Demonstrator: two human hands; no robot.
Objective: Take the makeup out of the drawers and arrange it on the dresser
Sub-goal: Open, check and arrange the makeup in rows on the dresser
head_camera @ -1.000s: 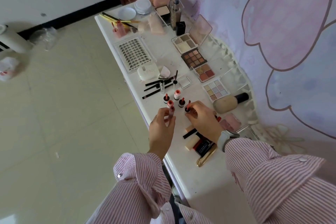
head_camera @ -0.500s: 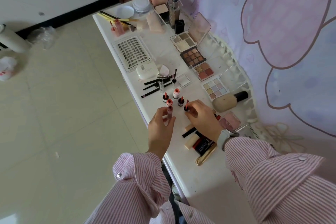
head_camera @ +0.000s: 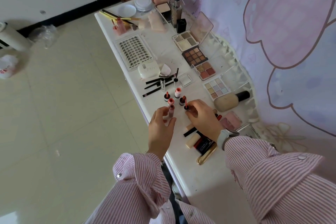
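1. Left hand [head_camera: 160, 129] pinching upright mauve lip-gloss tube [head_camera: 44, 110] near dresser [head_camera: 209, 174] front edge.
2. Right hand [head_camera: 203, 116] gripping dark tube [head_camera: 186, 107], red applicator wand [head_camera: 185, 101] sticking out.
3. Label writing unreadable.

Makeup count on the dresser [head_camera: 205, 178]

Four open eyeshadow palettes [head_camera: 195, 55], six upright lip tubes [head_camera: 177, 92] (two in hand), one lash tray [head_camera: 135, 52].

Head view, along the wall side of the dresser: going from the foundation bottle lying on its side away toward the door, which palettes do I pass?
Foundation bottle → pastel palette → coral palette → brown palette → open beige palette.
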